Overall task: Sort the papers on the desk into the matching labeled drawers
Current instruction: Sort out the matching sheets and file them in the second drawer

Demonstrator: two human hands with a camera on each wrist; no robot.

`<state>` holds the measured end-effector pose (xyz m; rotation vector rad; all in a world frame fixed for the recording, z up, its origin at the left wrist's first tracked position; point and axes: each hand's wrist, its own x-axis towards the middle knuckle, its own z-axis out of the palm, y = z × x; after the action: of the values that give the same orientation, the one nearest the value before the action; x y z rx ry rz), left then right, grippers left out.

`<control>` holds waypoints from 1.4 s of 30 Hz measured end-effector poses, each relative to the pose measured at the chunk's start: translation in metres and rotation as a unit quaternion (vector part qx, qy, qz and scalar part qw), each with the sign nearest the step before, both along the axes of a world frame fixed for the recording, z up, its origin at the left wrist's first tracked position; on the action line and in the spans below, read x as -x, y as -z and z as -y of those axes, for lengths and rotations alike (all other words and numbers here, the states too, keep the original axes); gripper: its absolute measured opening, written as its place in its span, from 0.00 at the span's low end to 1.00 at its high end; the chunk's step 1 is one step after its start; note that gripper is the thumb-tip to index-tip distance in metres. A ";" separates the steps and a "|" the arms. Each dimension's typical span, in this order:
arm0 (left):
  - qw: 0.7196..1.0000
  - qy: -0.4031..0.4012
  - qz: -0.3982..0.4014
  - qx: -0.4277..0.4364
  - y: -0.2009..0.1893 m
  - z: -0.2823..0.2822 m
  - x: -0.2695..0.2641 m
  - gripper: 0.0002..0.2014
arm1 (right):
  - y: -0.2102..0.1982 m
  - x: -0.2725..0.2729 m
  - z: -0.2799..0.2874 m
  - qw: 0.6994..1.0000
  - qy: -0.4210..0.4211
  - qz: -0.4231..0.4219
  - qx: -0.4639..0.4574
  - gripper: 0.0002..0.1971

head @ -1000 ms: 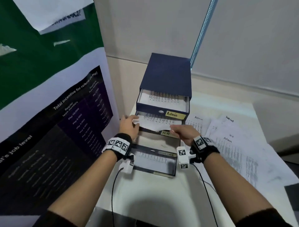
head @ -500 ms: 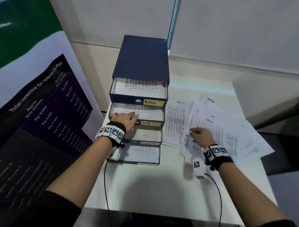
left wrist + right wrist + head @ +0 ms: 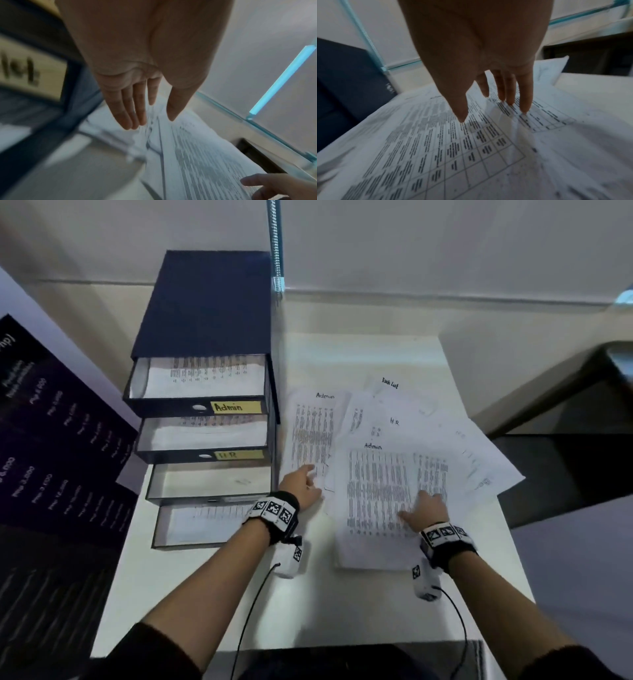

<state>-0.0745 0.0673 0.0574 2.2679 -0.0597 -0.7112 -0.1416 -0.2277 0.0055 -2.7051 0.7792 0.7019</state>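
Both hands have left the drawers: left hand point(image 3: 301, 486) hovers, fingers point(image 3: 130, 108) straight, at the Admin sheet point(image 3: 313, 436); right hand point(image 3: 426, 510) fingers point(image 3: 524, 94) spread, press the top Admin sheet point(image 3: 376, 501) among loose papers point(image 3: 445, 436) on the surface point(image 3: 308, 604) beside the drawer unit point(image 3: 205, 302).

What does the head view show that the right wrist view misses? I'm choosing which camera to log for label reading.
Only the head view shows the Admin label, the HR label, the four open drawers and the left hand. Only the right wrist view shows the right hand's fingertips touching the printed table, with cell lines distinct. Both share the right hand on the front Admin sheet and the navy cabinet.
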 end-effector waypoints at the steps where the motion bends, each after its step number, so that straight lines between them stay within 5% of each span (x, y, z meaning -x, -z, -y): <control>1: 0.999 -0.014 -0.034 -0.008 0.012 0.008 0.003 0.32 | -0.002 0.000 0.001 0.999 0.036 0.012 -0.021 0.41; 5: 0.989 -0.091 -0.112 0.011 0.043 0.035 0.010 0.33 | 0.000 -0.005 0.004 0.989 0.090 0.058 -0.098 0.47; 10: 0.985 -0.156 -0.068 0.014 0.057 0.058 0.011 0.29 | 0.009 -0.010 0.012 0.991 0.006 0.036 -0.128 0.09; 11: 0.984 -0.169 -0.049 0.007 0.058 0.061 0.011 0.27 | 0.011 -0.011 0.013 0.990 0.003 0.040 -0.137 0.10; 15: 0.981 -0.190 0.034 0.017 0.051 0.068 0.017 0.13 | 0.013 -0.017 0.020 0.981 0.063 0.078 -0.165 0.46; 17: 0.979 -0.190 0.059 0.055 0.041 0.070 0.021 0.09 | 0.013 -0.020 0.022 0.976 0.080 0.077 -0.190 0.53; 23: 0.965 -0.169 0.108 0.168 -0.013 0.057 0.016 0.05 | -0.026 -0.033 0.006 0.946 0.068 0.138 -0.284 0.33; 27: 0.944 -0.197 0.153 0.214 -0.055 0.030 0.009 0.07 | -0.077 -0.049 -0.018 0.858 0.072 0.240 -0.449 0.23; 30: 0.919 -0.248 0.187 0.242 -0.088 0.002 0.008 0.08 | -0.114 -0.063 -0.043 0.809 0.072 0.332 -0.481 0.13; 34: 0.903 -0.281 0.211 0.248 -0.126 -0.062 0.013 0.27 | -0.174 -0.075 -0.091 0.767 -0.008 0.391 -0.508 0.33; 38: 0.890 -0.320 0.200 0.256 -0.154 -0.142 0.017 0.45 | -0.221 -0.080 -0.154 0.775 -0.148 0.394 -0.472 0.22; 42: 0.863 -0.375 0.184 0.285 -0.173 -0.208 0.022 0.36 | -0.238 -0.087 -0.216 0.774 -0.084 0.273 -0.565 0.13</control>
<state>-0.0967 0.2749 0.2307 1.6132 0.3692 0.1568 -0.0542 -0.0114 0.2432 -1.6626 -0.0900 0.2109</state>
